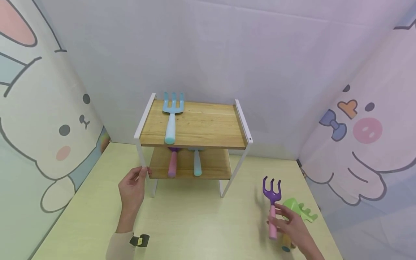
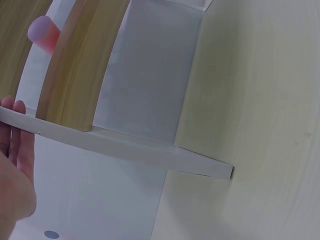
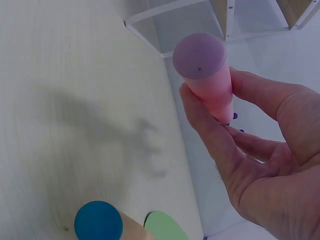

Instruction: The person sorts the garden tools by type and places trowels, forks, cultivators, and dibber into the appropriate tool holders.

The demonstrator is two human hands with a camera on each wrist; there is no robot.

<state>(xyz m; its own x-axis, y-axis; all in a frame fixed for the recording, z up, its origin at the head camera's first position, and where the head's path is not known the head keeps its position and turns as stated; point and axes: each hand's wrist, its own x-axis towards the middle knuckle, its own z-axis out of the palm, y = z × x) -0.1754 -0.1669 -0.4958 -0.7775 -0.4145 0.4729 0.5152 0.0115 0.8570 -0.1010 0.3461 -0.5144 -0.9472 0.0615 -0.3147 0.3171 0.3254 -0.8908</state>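
Lower right in the head view, the right hand (image 1: 290, 225) pinches a purple fork (image 1: 272, 195) by its pink handle, tines above the grip, butt below. Left of centre, the left hand (image 1: 132, 188) grips the rack (image 1: 208, 126) by one leg.

The toy hand fork (image 1: 272, 208), with three purple curved prongs and a pink handle, is held clear of the table (image 1: 195, 224) to the right of the rack, its prongs pointing away from the person and the handle pinched between thumb and fingers of the right grip (image 1: 290, 226). The two-tier rack (image 1: 211, 124), comprising wood-toned boards in a white frame with raised side rails, stands upright on the table. Its left front leg is held by the left grip (image 1: 132, 188) at about the level of the lower board.
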